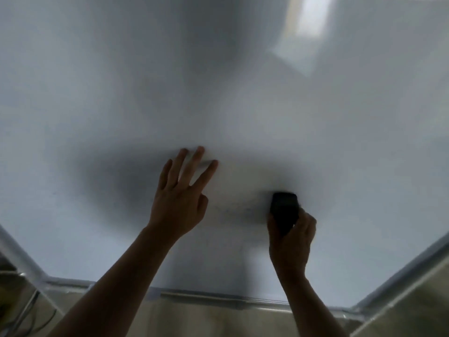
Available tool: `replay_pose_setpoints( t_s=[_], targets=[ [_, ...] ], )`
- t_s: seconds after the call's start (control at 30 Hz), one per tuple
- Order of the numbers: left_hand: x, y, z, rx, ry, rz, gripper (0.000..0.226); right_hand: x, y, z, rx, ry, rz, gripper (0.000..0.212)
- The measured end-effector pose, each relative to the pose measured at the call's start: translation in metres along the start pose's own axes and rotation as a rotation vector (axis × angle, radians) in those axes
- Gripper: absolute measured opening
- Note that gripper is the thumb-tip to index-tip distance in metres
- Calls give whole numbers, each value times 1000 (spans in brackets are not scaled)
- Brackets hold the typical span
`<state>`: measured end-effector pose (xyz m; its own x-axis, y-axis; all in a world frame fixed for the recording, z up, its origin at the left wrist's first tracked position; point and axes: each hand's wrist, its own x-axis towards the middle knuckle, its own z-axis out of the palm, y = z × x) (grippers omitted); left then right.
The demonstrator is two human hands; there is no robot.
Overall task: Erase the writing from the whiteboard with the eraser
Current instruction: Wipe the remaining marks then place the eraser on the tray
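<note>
A beige floor [194,319] shows at the near edge. At the near left there are thin cables [36,322] on it. At the far right, a bright window reflection [306,27] is visible.

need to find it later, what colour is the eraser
Black; the eraser shows best in the head view.

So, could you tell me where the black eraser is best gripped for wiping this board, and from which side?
Grip the eraser by its two long edges at the lower end, from below, as the right hand does. Its face lies against the whiteboard, so only the back and edges are free.
</note>
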<state>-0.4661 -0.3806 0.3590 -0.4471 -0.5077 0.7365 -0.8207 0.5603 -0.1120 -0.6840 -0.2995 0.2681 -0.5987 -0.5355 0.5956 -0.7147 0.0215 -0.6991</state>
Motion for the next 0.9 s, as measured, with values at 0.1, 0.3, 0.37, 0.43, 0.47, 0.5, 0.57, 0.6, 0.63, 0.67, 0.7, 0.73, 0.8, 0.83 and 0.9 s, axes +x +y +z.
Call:
replay_pose_setpoints(
  t_s=[0.1,0.3,0.37,0.43,0.47,0.5,0.57,0.6,0.63,0.67,0.7,0.73,0.8,0.83,0.9],
  targets=[
    [6,-26,-1,-28,62,40,69,-16,-23,19,12,-76,-113,60],
    [18,-62,-1,-71,162,93,63,-18,-32,49,53,298,197,43],
    [20,-66,3,-100,171,101,62,-26,-56,58,53,144,108,52],
    [21,-68,6,-114,171,106,62,-30,-50,71,-41,-35,-95,61],
    [21,-68,7,-112,172,109,62,-26,-45,71,21,-11,-34,62],
    [22,-70,9,-117,174,111,63,-22,-43,71,106,87,101,62],
    [23,-71,12,-125,173,111,63,-18,-46,75,114,262,313,68],
    [23,-70,13,-125,168,107,64,-18,-56,77,85,215,280,70],
    [24,-70,14,-128,162,105,64,-22,-67,79,89,85,176,71],
    [24,-71,15,-128,160,108,64,-28,-63,85,15,-38,33,69],
    [26,-73,16,-122,168,115,64,-25,-55,88,-43,-50,-89,67],
    [27,-74,17,-108,183,125,63,-19,-48,89,27,-6,-19,63],
    [29,-78,19,-85,205,144,59,-10,-43,90,158,243,314,56],
    [30,-81,20,-80,217,144,58,-7,-48,94,187,297,385,58],
    [30,-87,22,-77,231,154,57,-10,-71,96,112,127,163,67]
  ],
)
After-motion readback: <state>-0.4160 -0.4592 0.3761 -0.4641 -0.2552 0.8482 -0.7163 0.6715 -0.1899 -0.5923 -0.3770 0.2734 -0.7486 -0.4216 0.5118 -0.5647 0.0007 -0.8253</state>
